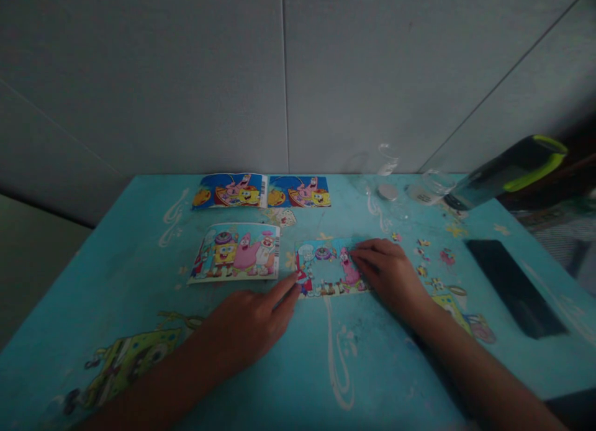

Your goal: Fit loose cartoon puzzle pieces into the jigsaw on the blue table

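A small, partly assembled cartoon jigsaw puzzle [326, 269] lies on the turquoise table [139, 244]. My left hand [251, 322] lies flat with fingers stretched out, its fingertips touching the puzzle's lower left corner. My right hand [388, 272] rests palm down on the puzzle's right edge, fingers extended onto it. Neither hand holds anything. A printed reference picture [237, 252] with the same cartoon lies just left of the puzzle.
Several loose puzzle pieces [426, 257] lie scattered right of my right hand. Two more cartoon cards [261, 192] sit at the back. Clear tubes and a cap [387, 192] stand at the back right, beside a dark bottle with a green lid [507, 170]. A black phone [514, 288] lies right.
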The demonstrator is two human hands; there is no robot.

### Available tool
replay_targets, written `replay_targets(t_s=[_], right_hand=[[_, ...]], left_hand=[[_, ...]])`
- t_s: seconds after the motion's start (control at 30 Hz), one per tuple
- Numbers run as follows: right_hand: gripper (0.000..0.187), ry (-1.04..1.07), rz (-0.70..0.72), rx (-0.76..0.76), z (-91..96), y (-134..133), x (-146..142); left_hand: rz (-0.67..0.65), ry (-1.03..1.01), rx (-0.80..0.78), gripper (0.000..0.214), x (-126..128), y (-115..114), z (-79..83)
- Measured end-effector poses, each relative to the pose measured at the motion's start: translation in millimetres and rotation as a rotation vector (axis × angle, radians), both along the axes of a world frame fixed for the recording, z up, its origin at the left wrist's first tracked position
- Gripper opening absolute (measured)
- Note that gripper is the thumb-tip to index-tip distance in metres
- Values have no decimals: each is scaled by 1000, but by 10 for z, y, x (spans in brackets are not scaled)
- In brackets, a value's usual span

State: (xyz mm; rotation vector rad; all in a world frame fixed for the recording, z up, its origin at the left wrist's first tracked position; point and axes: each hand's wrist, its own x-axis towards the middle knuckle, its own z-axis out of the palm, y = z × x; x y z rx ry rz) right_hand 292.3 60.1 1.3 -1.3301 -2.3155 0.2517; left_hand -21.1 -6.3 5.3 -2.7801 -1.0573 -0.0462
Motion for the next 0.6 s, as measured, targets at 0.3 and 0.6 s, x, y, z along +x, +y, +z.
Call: replay_targets(t_s=[0.3, 0.6], right_hand=[[21, -122, 0, -1, 78, -28, -42], [26, -168, -7, 30, 138, -97, -79]], left_hand=[[3, -32, 9, 39, 9, -2, 1], [8, -36, 7, 42, -1, -1, -16]])
